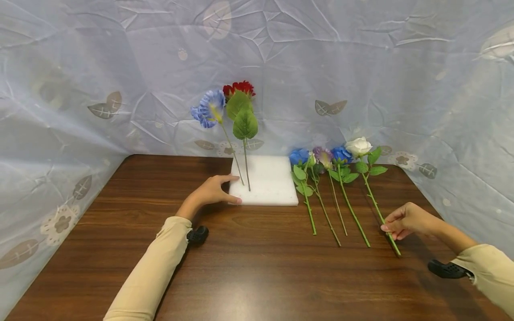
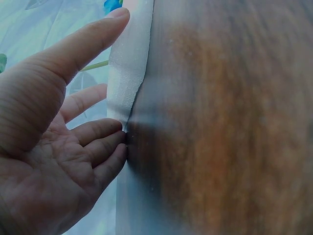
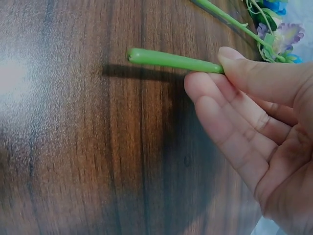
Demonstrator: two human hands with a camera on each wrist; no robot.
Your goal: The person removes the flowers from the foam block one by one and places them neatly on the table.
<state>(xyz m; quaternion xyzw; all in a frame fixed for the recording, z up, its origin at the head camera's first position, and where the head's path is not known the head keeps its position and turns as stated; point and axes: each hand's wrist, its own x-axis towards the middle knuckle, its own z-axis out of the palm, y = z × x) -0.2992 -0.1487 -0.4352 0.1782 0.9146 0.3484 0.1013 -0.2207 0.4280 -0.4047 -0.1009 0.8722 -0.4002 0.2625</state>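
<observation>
A white foam block (image 1: 269, 183) lies at the back middle of the brown table (image 1: 257, 267). A pale blue flower (image 1: 209, 109) and a red flower (image 1: 238, 88) stand upright in it. My left hand (image 1: 232, 189) rests against the block's near left corner, thumb along the front edge and fingers at the left side. In the left wrist view the left hand (image 2: 116, 73) touches the foam (image 2: 131, 58) with relaxed fingers. My right hand (image 1: 387, 226) pinches the lower stem of a white rose (image 1: 358, 146) lying on the table. The right hand (image 3: 210, 68) holds that stem (image 3: 166, 59) between thumb and forefinger.
Left of the white rose lie three more flowers in a row: a blue one (image 1: 299, 156), a purple one (image 1: 323, 156) and another blue one (image 1: 341, 154), stems toward me. A crinkled pale blue cloth (image 1: 361, 67) with leaf prints walls the table on three sides.
</observation>
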